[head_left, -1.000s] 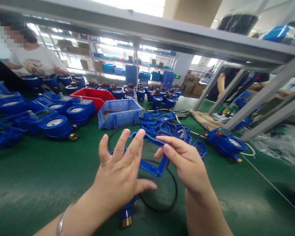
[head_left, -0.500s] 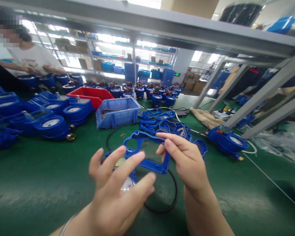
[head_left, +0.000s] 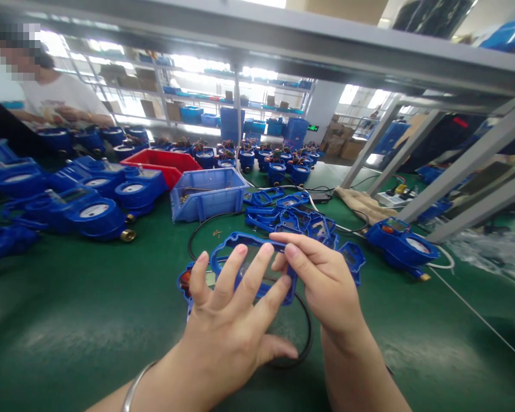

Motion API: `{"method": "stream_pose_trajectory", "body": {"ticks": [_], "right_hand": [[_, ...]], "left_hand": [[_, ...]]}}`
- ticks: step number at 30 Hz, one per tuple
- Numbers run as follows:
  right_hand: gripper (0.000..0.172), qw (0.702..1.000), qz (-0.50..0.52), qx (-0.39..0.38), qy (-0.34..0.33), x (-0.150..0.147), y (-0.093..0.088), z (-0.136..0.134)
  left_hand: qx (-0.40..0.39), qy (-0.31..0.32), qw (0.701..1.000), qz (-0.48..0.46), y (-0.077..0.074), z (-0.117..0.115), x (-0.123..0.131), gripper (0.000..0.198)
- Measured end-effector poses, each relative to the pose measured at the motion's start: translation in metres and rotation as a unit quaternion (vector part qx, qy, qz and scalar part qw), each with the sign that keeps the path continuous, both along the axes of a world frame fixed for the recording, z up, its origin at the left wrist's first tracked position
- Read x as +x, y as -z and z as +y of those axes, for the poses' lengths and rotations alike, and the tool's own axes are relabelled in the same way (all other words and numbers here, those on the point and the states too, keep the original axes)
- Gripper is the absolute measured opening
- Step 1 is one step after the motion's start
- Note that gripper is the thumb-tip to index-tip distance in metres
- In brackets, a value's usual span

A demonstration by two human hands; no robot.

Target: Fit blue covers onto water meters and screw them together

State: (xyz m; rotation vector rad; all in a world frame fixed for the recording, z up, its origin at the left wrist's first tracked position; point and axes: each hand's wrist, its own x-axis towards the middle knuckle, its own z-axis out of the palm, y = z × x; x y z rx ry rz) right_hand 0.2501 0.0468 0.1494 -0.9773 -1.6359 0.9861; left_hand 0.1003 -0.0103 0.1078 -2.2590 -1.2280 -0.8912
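Observation:
My right hand (head_left: 321, 283) pinches the right edge of a blue plastic cover frame (head_left: 229, 247) and holds it above the green table. My left hand (head_left: 236, 320) is spread, fingers apart, its fingertips against the near side of that frame. Under the hands lie a blue water meter (head_left: 185, 280), mostly hidden, and a black rubber ring (head_left: 306, 337).
More blue cover frames (head_left: 292, 214) are piled behind my hands. A blue bin (head_left: 206, 194) and a red bin (head_left: 163, 163) stand further back. Several blue meters (head_left: 94, 212) crowd the left; another meter (head_left: 401, 243) sits right. A person in a white shirt (head_left: 55, 94) works at far left.
My left hand dropped away from the frame, then rose again with its fingers spread against it. My right hand kept hold of the frame and shifted slightly.

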Motion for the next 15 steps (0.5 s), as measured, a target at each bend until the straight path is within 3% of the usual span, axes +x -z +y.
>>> {"method": "stream_pose_trajectory", "body": {"ticks": [3, 9, 12, 15], "right_hand": [[0.025, 1.0, -0.006, 0.022, 0.016, -0.001, 0.001, 0.0], [0.027, 0.996, -0.038, 0.048, 0.067, 0.0, 0.003, 0.004], [0.027, 0.996, -0.038, 0.042, 0.065, 0.001, 0.003, 0.005], [0.027, 0.997, -0.04, 0.045, 0.056, 0.001, 0.004, 0.004]], "left_hand": [[-0.004, -0.034, 0.999, 0.012, 0.003, 0.002, 0.0, 0.067], [0.05, -0.134, 0.99, 0.003, 0.005, 0.005, -0.025, 0.072], [0.102, -0.091, 0.99, -0.036, 0.005, -0.001, -0.025, 0.061], [0.068, -0.021, 0.994, -0.078, 0.007, -0.005, -0.013, 0.041]]}}
